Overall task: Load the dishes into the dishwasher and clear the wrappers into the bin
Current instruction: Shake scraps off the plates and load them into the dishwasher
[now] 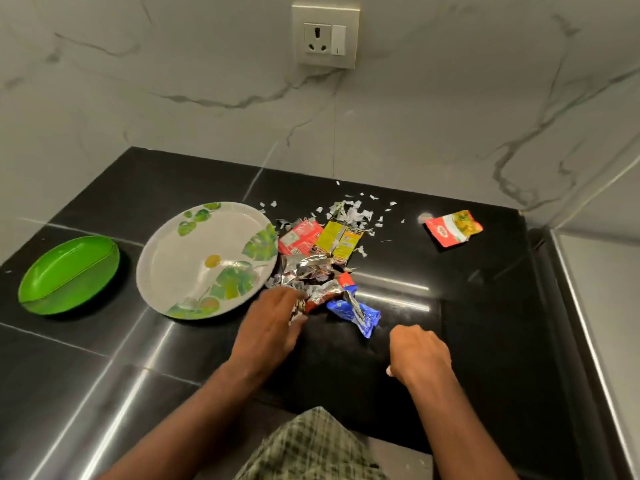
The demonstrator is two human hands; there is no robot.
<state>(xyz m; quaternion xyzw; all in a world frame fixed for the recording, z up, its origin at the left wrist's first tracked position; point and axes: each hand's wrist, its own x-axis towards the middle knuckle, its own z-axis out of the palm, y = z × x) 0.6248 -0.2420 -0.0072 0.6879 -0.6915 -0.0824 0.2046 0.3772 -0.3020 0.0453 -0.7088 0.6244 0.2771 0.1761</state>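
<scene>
Wrappers [320,271] lie under left hand's [268,323] grasping fingers; right hand [417,353] clenched, apart.

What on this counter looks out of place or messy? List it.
Torn white paper scraps lie scattered over the black counter behind the wrapper pile. One red sachet lies alone to the right, apart from the pile. The leaf-print plate touches the pile's edge; the green dish sits apart.

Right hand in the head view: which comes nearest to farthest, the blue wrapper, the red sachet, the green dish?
From the right hand:
1. Blue wrapper, just to its upper left.
2. Red sachet, alone near the back right.
3. Green dish, far left.
</scene>
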